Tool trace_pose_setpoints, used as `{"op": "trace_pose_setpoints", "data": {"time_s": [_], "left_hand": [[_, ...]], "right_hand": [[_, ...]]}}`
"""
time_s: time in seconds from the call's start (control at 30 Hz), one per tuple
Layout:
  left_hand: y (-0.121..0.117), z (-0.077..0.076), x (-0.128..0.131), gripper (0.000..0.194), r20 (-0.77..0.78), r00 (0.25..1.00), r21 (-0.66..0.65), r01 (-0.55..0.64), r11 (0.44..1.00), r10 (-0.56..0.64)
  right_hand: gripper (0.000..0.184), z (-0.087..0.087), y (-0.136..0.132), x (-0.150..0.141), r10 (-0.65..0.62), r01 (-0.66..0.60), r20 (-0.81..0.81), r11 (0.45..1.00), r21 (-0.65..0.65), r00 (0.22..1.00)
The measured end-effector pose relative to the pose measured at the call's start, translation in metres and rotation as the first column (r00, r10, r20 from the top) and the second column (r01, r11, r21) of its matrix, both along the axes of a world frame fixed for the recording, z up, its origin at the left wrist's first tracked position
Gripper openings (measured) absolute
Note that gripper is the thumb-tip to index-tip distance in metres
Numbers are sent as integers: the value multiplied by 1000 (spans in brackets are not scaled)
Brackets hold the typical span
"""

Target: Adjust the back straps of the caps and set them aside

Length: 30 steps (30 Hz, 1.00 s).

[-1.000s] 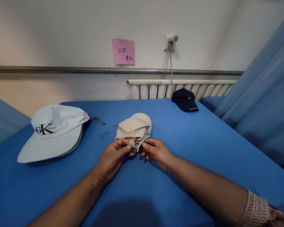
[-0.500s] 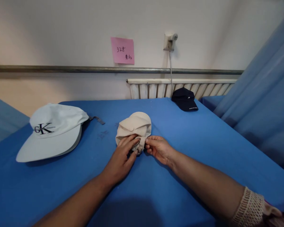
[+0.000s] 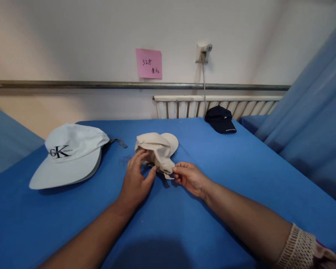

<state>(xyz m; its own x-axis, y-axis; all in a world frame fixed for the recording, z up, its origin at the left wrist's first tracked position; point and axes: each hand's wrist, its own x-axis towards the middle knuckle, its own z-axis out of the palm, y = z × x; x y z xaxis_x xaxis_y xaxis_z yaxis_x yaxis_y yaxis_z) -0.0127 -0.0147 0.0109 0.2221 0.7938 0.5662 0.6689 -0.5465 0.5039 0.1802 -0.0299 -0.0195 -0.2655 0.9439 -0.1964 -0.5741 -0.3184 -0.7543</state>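
A beige baseball cap point(image 3: 154, 140) rests on the blue-covered surface with its brim turned away to the right and its back opening facing me. At its near right edge, beside the strap and a small metal buckle, my right hand point(image 3: 189, 177) pinches the fabric between thumb and fingers. My left hand point(image 3: 136, 181) is at the cap's left side, fingers and thumb spread apart. Its fingertips are at the opening's rim and the thumb is close to the back strap; whether they press on the fabric is hard to see.
A large white cap point(image 3: 75, 149) with black letters lies at left, its strap trailing right. A navy cap point(image 3: 220, 119) sits at the far right edge of the blue surface point(image 3: 212, 231). Behind are a metal rail point(image 3: 106, 85), a radiator point(image 3: 184, 108) and a plugged cord; blue curtain point(image 3: 310, 112) hangs at right.
The cap has turned and lifted at its back, so its opening shows and the brim points further right. My left fingers have moved left off the strap and spread; my right hand keeps its pinch.
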Motion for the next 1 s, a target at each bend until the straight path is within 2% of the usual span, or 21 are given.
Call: {"op": "trace_pose_setpoints", "data": {"time_s": [0.1,0.17,0.23,0.3,0.4,0.5,0.57,0.67,0.73,0.83,1.0], "left_hand": [[-13,3,3,31,-137,980,124,159,979,-141],[-19,2,8,37,-228,941,110,279,954,-250],[-20,0,14,41,-285,914,94,326,941,-288],[-19,-3,18,40,-281,922,108,305,946,-265],[-13,-6,17,37,-195,958,80,231,970,-212],[-8,-7,11,36,-90,988,-64,117,991,-122],[-5,-7,8,32,-37,996,-192,69,979,-78],[-2,-6,7,23,47,993,-352,115,929,-105],[-1,-5,8,22,136,982,-432,181,883,-134],[1,-3,9,24,293,951,-529,248,811,-100],[5,-1,6,28,418,908,-642,310,701,-19]], "right_hand": [[23,1,2,3,-7,3,-88,999,-48,996],[22,2,2,5,-16,8,-114,998,-64,993],[22,5,1,5,-3,-4,-114,998,-62,993],[23,7,-1,5,26,-30,-104,999,-41,994],[24,7,-3,2,23,-22,-24,999,49,999],[18,3,-5,-2,-155,96,235,964,246,960],[13,0,-6,-4,-342,143,410,885,444,846],[25,-2,-6,-4,-519,54,528,746,664,673],[24,-4,-4,-2,-528,-51,582,712,700,619],[6,-10,5,1,-492,-114,634,730,673,597],[10,-19,14,3,-442,-103,646,771,628,622]]}}
